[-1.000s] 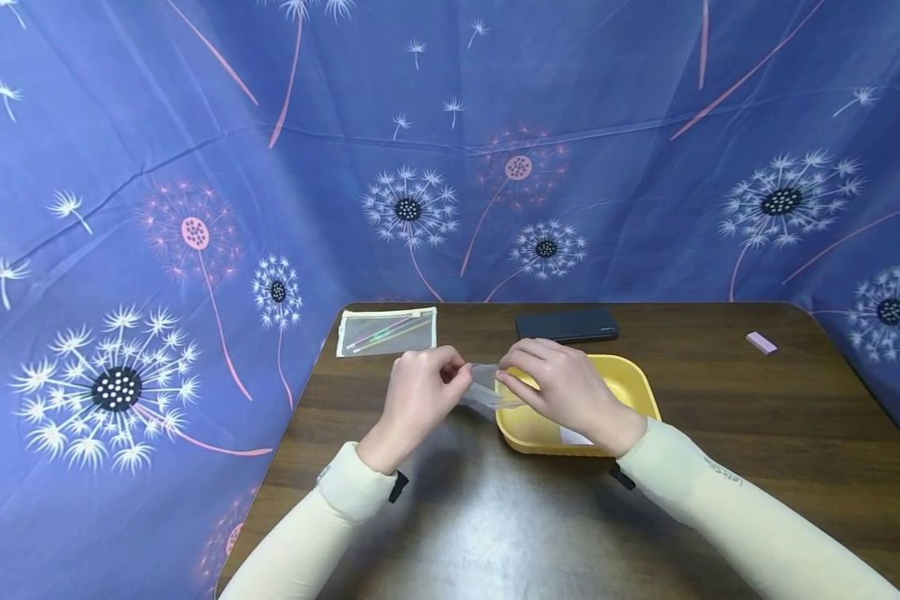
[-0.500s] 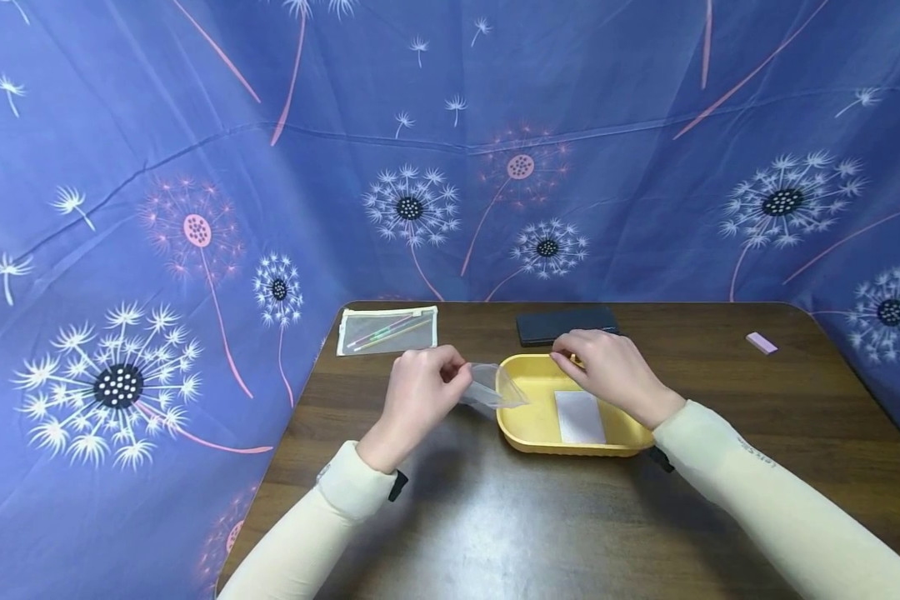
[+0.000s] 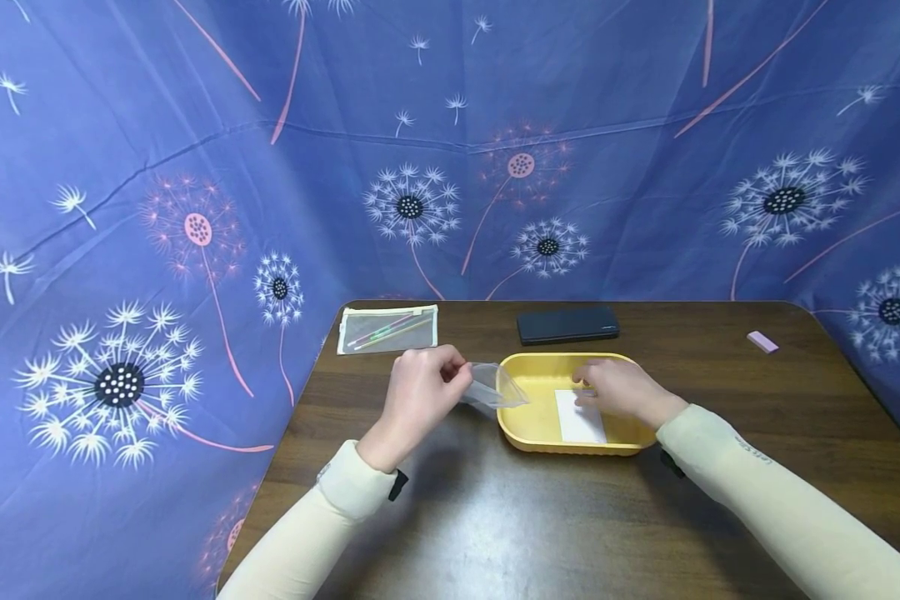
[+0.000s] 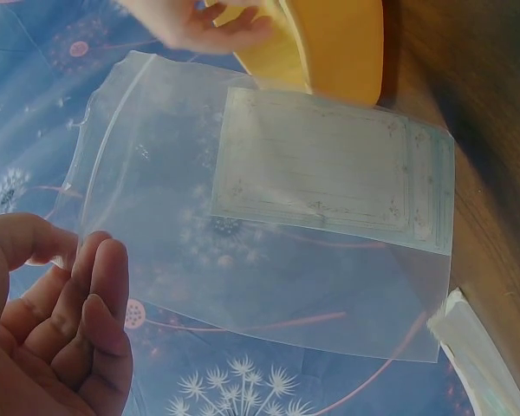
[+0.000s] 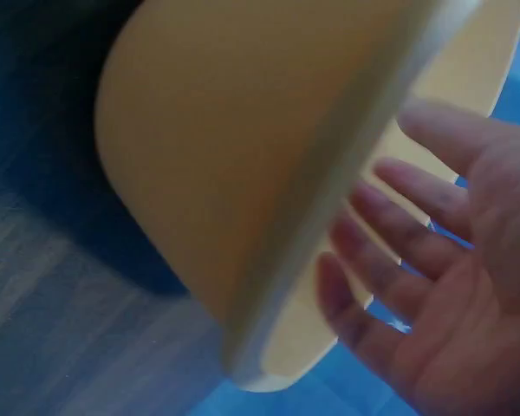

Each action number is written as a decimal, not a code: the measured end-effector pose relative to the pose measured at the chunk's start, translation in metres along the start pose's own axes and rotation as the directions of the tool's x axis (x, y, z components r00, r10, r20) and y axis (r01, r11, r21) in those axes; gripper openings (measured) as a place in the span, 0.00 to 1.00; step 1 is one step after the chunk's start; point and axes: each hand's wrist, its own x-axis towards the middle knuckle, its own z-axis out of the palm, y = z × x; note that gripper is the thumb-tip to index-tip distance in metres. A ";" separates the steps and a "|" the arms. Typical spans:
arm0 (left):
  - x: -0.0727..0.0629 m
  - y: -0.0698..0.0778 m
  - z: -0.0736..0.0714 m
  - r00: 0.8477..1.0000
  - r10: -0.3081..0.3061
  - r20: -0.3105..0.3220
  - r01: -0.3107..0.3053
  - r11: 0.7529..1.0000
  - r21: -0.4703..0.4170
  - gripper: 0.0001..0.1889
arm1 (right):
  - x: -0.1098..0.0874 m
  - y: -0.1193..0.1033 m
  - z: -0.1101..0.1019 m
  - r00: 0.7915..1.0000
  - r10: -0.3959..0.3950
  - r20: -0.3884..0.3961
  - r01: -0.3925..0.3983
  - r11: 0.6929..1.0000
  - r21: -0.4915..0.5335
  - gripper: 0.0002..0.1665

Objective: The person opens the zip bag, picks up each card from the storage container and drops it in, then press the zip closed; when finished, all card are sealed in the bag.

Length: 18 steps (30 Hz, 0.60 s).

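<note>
My left hand [image 3: 423, 396] pinches a clear zip bag [image 4: 269, 299] by its zip edge, between thumb and fingers. Inside the bag lies a pale printed paper card [image 4: 316, 165] with a decorated border, plain in the left wrist view. In the head view the bag's far corner overlaps the left rim of a yellow plastic basin [image 3: 528, 421]. My right hand [image 3: 626, 390] reaches down into the basin, fingertips right by a white paper card [image 3: 581, 423] on its floor. In the right wrist view, its fingers [image 5: 399, 282] are spread and loosely bent, holding nothing.
A mesh zip pouch [image 3: 387, 331] with pencils lies at the back left of the brown table [image 3: 720, 400]. Behind the basin is a dark flat case [image 3: 567, 326]. A small pink block [image 3: 762, 342] sits at the right. Blue dandelion cloth [image 3: 645, 167] hangs behind.
My right hand has let go of the bag, moved right and dropped into the basin beside the white card. My left hand still holds the bag in the same place.
</note>
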 end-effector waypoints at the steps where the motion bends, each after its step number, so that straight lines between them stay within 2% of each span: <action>1: 0.000 0.000 0.000 1.000 -0.001 0.000 0.001 1.000 0.001 0.06 | -0.001 0.001 0.002 1.000 -0.004 0.030 0.004 1.000 0.004 0.22; 5: 0.000 0.000 0.000 1.000 -0.001 0.003 0.001 1.000 -0.002 0.06 | -0.003 0.003 0.008 0.995 -0.013 0.096 0.011 1.000 0.020 0.32; 11: 0.000 0.001 0.000 1.000 -0.004 0.006 0.004 1.000 -0.009 0.06 | -0.005 0.002 0.014 0.989 0.037 0.144 -0.042 0.999 0.034 0.43; 18: -0.001 0.001 0.001 1.000 -0.005 0.000 0.005 1.000 -0.002 0.05 | -0.008 0.001 0.015 0.989 0.041 0.139 -0.046 0.998 0.035 0.44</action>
